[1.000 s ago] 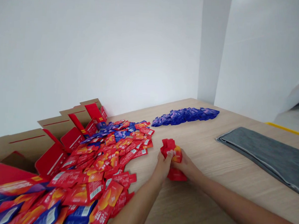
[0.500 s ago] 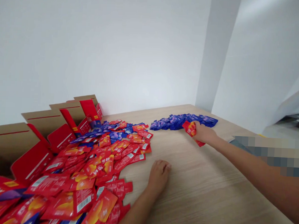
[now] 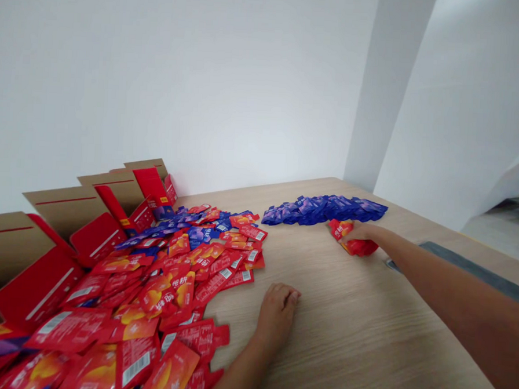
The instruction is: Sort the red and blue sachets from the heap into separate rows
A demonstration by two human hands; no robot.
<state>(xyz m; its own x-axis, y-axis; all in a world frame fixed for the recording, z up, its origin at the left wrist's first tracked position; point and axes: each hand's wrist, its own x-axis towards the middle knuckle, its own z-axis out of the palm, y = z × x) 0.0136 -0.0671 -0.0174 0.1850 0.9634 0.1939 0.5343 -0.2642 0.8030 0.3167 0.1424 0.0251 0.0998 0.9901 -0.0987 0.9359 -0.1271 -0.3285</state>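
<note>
Over the right part of the table, my right hand [image 3: 358, 231] is closed on a small bunch of red sachets [image 3: 351, 244] with orange print, low at the tabletop in front of a long row of blue sachets [image 3: 323, 210]. How many it holds I cannot tell. My left hand [image 3: 277, 310] rests on the bare wood with its fingers curled in and nothing visible in them. Left of it spreads a loose heap of red sachets [image 3: 158, 294], with blue sachets [image 3: 200, 236] mixed in toward the back.
Open cardboard boxes [image 3: 67, 207] with red flaps [image 3: 78, 237] line the left side against the white wall [image 3: 247, 101]. A dark grey flat object [image 3: 464, 266] lies on the wooden table [image 3: 343, 338] at the right, partly behind my right forearm.
My right hand has moved a little right and down toward the tabletop with the red sachets. The left hand has stayed in place. The view has shifted slightly, uncovering the grey object.
</note>
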